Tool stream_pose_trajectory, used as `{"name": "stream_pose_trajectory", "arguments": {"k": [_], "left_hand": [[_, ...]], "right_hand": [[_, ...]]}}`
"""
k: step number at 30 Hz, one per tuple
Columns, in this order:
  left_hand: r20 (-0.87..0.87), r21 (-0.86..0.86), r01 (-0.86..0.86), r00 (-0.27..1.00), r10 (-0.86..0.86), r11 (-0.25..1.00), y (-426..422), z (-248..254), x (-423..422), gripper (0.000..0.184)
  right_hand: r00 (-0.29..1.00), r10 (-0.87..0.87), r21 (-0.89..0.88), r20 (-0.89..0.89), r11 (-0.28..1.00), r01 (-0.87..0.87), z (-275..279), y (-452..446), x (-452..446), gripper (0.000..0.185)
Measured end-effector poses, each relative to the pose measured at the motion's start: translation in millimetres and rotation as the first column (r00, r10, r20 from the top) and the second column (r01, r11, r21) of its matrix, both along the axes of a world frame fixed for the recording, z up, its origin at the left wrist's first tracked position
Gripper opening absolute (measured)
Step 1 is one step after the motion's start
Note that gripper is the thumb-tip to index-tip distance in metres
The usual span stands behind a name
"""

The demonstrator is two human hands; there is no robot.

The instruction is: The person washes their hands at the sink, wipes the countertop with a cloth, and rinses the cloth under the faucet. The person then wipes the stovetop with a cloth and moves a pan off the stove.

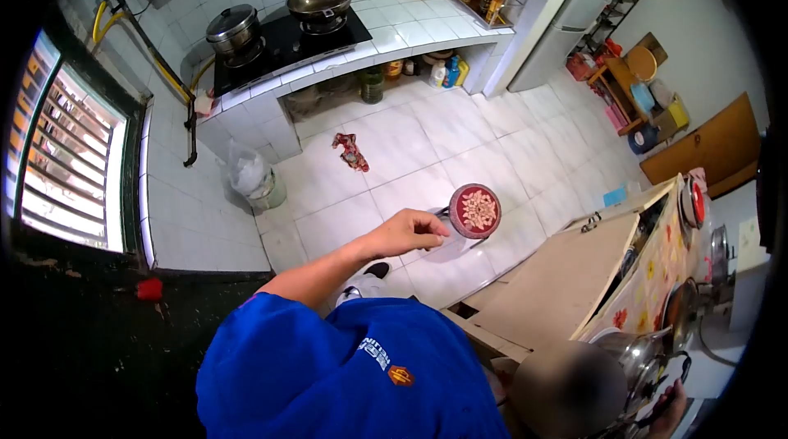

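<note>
My left hand [414, 231] reaches out over the tiled floor, its fingers curled in and no object showing in them. Just beyond its fingertips in this view is a round stool [475, 211] with a dark red seat and a pale flower pattern. At the bottom right, my right hand [671, 411] has its fingers around the black handle of a shiny metal pot [644, 350]. A dark blurred patch covers part of the area beside that pot. The rest of my right arm is hidden.
A lidded pot [232, 26] and a wok [320, 0] stand on the black stove [283, 49]. A crumpled red cloth [351, 151] lies on the floor. By the left wall is a lined bin [261, 184]. A low cabinet [566, 266] stands at the right.
</note>
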State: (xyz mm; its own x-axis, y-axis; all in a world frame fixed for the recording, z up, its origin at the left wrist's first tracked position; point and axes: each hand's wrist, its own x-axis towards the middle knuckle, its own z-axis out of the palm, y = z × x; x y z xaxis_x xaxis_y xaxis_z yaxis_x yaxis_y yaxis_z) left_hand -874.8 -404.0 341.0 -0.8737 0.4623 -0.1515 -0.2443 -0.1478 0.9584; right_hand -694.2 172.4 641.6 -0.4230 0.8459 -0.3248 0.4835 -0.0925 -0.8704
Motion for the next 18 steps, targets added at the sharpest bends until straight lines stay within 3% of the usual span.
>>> {"name": "stream_pose_trajectory", "arguments": {"k": [2,3,5,8,9,10,12,13,14,18], "left_hand": [[-0.078,0.000,-0.068,0.995,0.068,0.998,-8.9,-5.4,-7.4,0.019],[-0.072,-0.070,-0.107,0.992,0.102,0.992,-11.8,-0.3,-9.7,0.019],[-0.058,-0.141,-0.137,0.990,0.130,0.981,-15.0,10.3,-10.7,0.019],[-0.040,-0.141,-0.167,0.986,0.163,0.976,-18.8,6.1,-15.4,0.019],[-0.030,-0.137,-0.171,0.985,0.169,0.976,-19.3,1.4,-16.0,0.019],[-0.016,-0.136,-0.171,0.985,0.170,0.976,-18.9,-3.3,-15.9,0.019],[-0.019,-0.174,-0.164,0.986,0.164,0.971,-15.2,-8.6,-14.3,0.018],[0.002,-0.178,-0.149,0.988,0.152,0.973,-14.5,-9.7,-11.9,0.018],[0.016,-0.187,-0.153,0.987,0.159,0.970,-11.7,-8.4,-9.0,0.017],[0.061,-0.171,-0.118,0.990,0.130,0.978,3.6,-0.7,1.8,0.016]], "right_hand": [[0.988,0.111,0.218,-0.105,0.972,-0.086,-41.2,99.2,24.3,0.020],[0.987,0.146,0.139,-0.063,0.981,-0.136,-30.9,87.5,27.7,0.022],[0.977,0.215,0.144,-0.004,0.967,-0.212,-23.1,83.8,36.1,0.023],[0.977,0.203,0.187,0.061,0.959,-0.211,-17.0,59.8,33.6,0.019],[0.986,0.167,0.278,-0.009,0.947,-0.158,-27.9,70.2,35.9,0.023],[0.993,0.103,0.263,0.058,0.958,-0.115,-20.8,50.7,33.2,0.020],[0.996,0.092,0.283,0.012,0.955,-0.091,-31.0,64.1,45.4,0.021],[0.992,0.050,0.303,0.117,0.949,-0.084,-21.7,37.9,41.0,0.023],[0.996,0.057,0.280,0.071,0.957,-0.075,-38.0,68.7,54.1,0.023],[0.988,-0.032,0.295,0.153,0.955,-0.015,-51.0,54.3,61.6,0.023]]}}
